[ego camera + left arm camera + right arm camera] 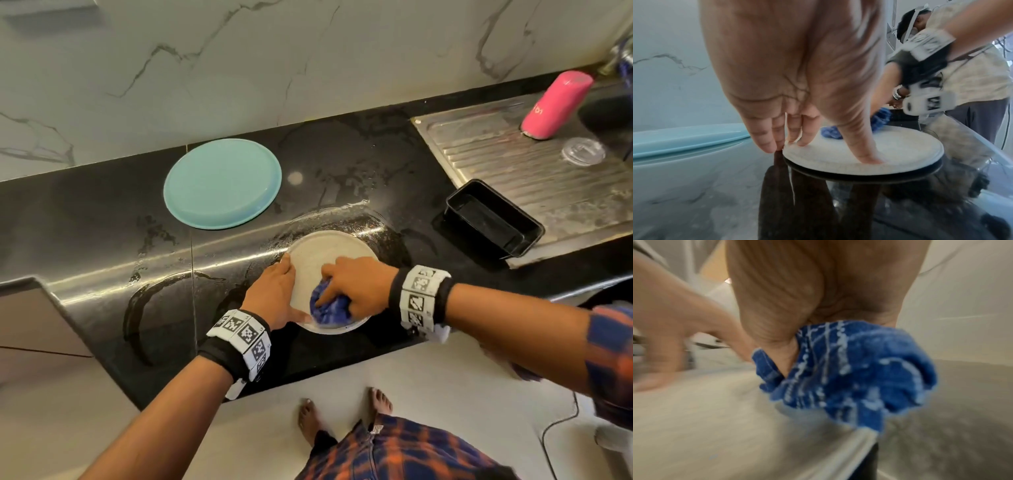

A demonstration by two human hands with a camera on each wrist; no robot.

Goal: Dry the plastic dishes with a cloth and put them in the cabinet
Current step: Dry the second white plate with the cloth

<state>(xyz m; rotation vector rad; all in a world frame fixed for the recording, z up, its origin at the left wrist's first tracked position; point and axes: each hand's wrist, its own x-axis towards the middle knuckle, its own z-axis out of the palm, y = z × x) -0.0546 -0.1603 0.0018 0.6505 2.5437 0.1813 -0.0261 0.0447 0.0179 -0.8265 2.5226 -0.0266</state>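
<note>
A cream plastic plate (325, 253) lies face down on the wet black counter (102, 222), near its front edge. My left hand (274, 294) steadies the plate's left rim, fingers straight at the edge and thumb pressed flat on the plate (900, 146). My right hand (356, 284) grips a bunched blue checked cloth (329, 308) and presses it onto the plate's near side. The cloth (859, 369) bulges out from under my right palm (818, 288). A teal plate (222, 183) lies face down farther back to the left, untouched.
To the right, a black loaf tin (493, 219) sits at the edge of the steel drainboard (548, 192), which bears a pink bottle (555, 102) and a clear lid (582, 150). Water streaks the counter around the plate. Another person (972, 68) stands to the right.
</note>
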